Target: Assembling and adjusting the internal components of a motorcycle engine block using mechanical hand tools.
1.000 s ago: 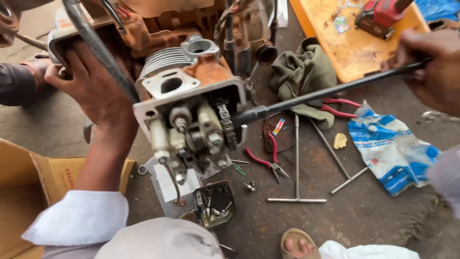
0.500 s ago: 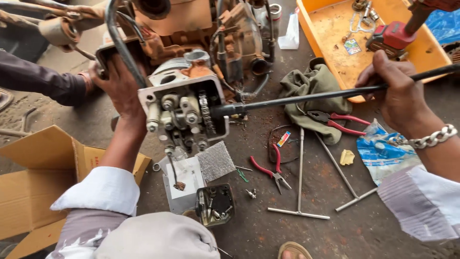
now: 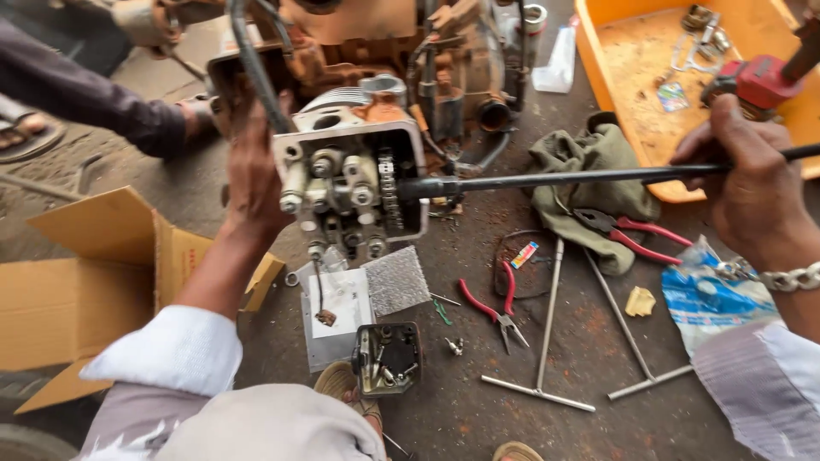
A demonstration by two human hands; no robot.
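Note:
My left hand (image 3: 254, 175) grips the left side of a grey engine cylinder head (image 3: 354, 183) with its valve gear and timing sprocket facing me. My right hand (image 3: 743, 175) is closed around a long black socket wrench bar (image 3: 589, 177). The bar's socket end meets the head's right side beside the sprocket. Behind the head sits the rusty orange engine (image 3: 384, 51). Another person's hand in a dark sleeve (image 3: 128, 107) reaches in from the left and touches the engine's far left side.
An orange tray (image 3: 649, 77) with a red tool (image 3: 756, 81) lies at the back right. On the ground are an olive rag (image 3: 589, 183), red-handled pliers (image 3: 636, 235), smaller red pliers (image 3: 495, 303), two T-handle wrenches (image 3: 547, 341), a blue packet (image 3: 717, 299), a small parts box (image 3: 389, 358) and an open cardboard box (image 3: 94, 282).
The view has drifted so the cylinder head sits higher and more central. My right hand has come further into view along the bar. Both hands keep their grip.

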